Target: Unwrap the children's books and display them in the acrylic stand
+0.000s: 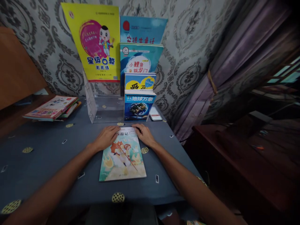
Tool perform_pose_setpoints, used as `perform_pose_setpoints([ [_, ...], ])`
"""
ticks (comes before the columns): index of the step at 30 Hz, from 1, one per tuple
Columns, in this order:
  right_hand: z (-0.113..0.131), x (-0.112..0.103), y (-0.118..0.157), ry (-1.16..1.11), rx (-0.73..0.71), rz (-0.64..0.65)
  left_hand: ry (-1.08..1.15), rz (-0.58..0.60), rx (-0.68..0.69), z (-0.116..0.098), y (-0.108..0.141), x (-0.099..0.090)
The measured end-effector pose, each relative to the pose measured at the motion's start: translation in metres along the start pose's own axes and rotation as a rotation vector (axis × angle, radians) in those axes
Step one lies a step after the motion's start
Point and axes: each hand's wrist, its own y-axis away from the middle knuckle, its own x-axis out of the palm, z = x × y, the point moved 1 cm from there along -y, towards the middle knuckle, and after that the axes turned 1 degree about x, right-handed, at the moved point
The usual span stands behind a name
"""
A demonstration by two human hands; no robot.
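Note:
A book with a pale green illustrated cover lies flat on the blue patterned tablecloth. At its upper left corner is my left hand, fingers wrapped over the edge. My right hand grips the upper right corner, its fingers bent over the top edge. Just beyond both hands stands a clear book rack. It holds a yellow workbook on the left and several blue-toned books on the right, the front one showing a globe.
A stack of books lies at the table's left back. Behind the rack's right side is a small white item, partly blurred out. A dark red cabinet and a purple curtain stand to the right. Patterned wall covering rises behind.

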Motion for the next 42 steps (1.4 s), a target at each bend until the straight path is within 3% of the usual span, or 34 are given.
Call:
perform_pose_setpoints([
  [9,0.000,0.000,0.001,0.048,-0.028,0.043,0.036,-0.019,-0.039,0.008,-0.002,0.000],
  [15,0.019,0.006,0.015,0.256,0.000,0.131,0.084,-0.030,-0.040,0.012,-0.002,0.005],
  [20,0.050,0.014,0.032,0.372,-0.015,0.190,0.093,-0.061,-0.036,0.013,-0.001,0.004],
  [27,0.121,0.045,0.066,0.270,-0.299,0.296,0.082,-0.093,-0.005,0.015,-0.001,0.007],
  [31,0.144,0.051,0.071,0.243,-0.434,0.389,0.071,-0.093,-0.007,0.014,-0.002,0.007],
  [37,0.143,0.042,0.074,0.170,-0.471,0.394,0.065,-0.090,-0.030,0.009,-0.001,0.004],
  [40,0.122,0.034,0.067,0.141,-0.420,0.379,0.039,-0.094,-0.023,0.008,-0.001,0.003],
  [42,0.097,0.025,0.054,0.133,-0.299,0.312,-0.002,-0.094,-0.033,0.007,-0.001,0.002],
])
